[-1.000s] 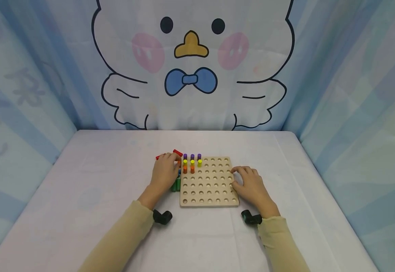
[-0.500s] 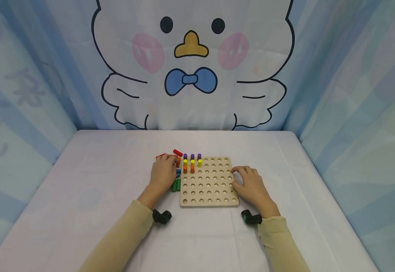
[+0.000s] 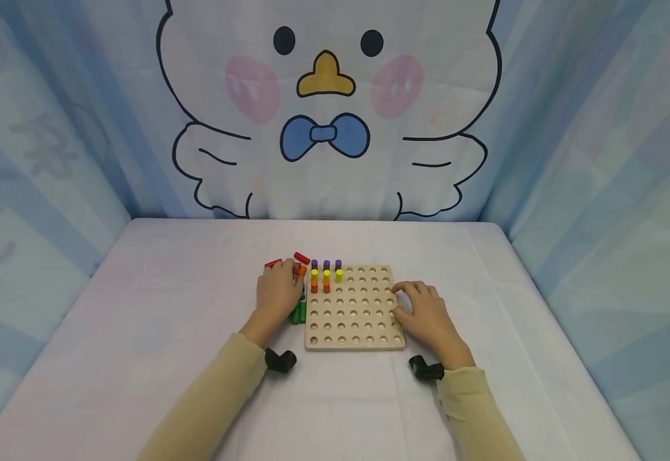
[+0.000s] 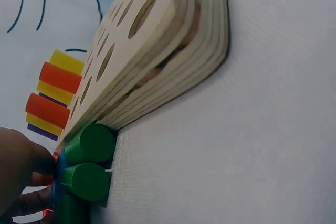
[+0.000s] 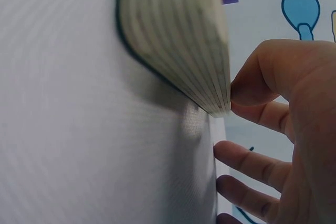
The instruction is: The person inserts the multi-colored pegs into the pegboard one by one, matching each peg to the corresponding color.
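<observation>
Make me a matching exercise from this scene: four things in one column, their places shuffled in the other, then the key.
Things
1. Purple pegs
2. Yellow pegs
3. Green pegs
4. Right hand

Places
A. Touching the right edge of the wooden board
B. In the second row of holes from the board's far edge
C. Off the board, beside its left edge
D. In the board's farthest row of holes

Right pairs: 1-D, 2-B, 3-C, 4-A

Both forearms [image 3: 211,397] stretch forward, angled inward.
The left hand [image 3: 277,291] bends its fingers, their tips partly hidden; the right hand [image 3: 427,314] has its thumb bent and its fingers loosely spread.
</observation>
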`<action>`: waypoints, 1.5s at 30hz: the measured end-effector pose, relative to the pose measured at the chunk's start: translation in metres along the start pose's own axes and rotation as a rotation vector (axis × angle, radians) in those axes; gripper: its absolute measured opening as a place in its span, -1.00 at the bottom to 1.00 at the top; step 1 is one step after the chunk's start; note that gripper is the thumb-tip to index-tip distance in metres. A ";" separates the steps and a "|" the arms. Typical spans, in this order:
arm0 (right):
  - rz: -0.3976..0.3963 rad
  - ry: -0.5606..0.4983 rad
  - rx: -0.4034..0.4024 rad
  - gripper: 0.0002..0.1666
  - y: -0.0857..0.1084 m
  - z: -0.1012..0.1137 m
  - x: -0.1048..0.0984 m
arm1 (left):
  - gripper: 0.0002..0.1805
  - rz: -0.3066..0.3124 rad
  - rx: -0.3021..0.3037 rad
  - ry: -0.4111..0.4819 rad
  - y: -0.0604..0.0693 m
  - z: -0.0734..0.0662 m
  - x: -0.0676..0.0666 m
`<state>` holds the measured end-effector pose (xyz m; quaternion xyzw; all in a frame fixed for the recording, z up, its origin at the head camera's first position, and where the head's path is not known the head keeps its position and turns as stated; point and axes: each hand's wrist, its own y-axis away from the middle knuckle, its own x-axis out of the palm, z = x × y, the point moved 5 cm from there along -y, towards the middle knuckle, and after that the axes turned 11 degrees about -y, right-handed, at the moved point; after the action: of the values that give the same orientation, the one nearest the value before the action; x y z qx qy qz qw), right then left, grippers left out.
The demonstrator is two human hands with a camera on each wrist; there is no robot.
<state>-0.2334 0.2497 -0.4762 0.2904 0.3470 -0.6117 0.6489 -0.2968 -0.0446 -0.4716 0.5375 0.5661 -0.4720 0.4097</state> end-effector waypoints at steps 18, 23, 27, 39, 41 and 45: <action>-0.013 -0.004 -0.005 -0.55 0.002 -0.003 0.000 | -0.82 -0.085 -0.023 0.373 0.002 0.007 -0.010; -0.016 -0.003 -0.011 -0.55 0.001 -0.003 0.000 | -0.87 -0.114 -0.002 0.481 0.003 0.006 -0.013; -0.016 -0.002 -0.013 -0.55 0.000 -0.003 0.001 | -0.89 -0.133 -0.004 0.558 0.005 0.005 -0.012; -0.016 -0.019 -0.006 -0.56 0.001 -0.001 0.001 | -0.84 -0.095 -0.155 0.963 0.008 0.006 -0.016; -0.017 -0.017 -0.008 -0.56 0.001 -0.001 0.001 | -0.81 -0.079 -0.175 1.022 0.009 0.005 -0.015; -0.018 -0.010 -0.012 -0.56 0.001 -0.002 0.002 | -0.76 -0.050 -0.187 1.099 0.010 0.000 -0.014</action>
<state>-0.2329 0.2501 -0.4785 0.2804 0.3498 -0.6168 0.6469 -0.2855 -0.0484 -0.4589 0.6524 0.7484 -0.0796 0.0887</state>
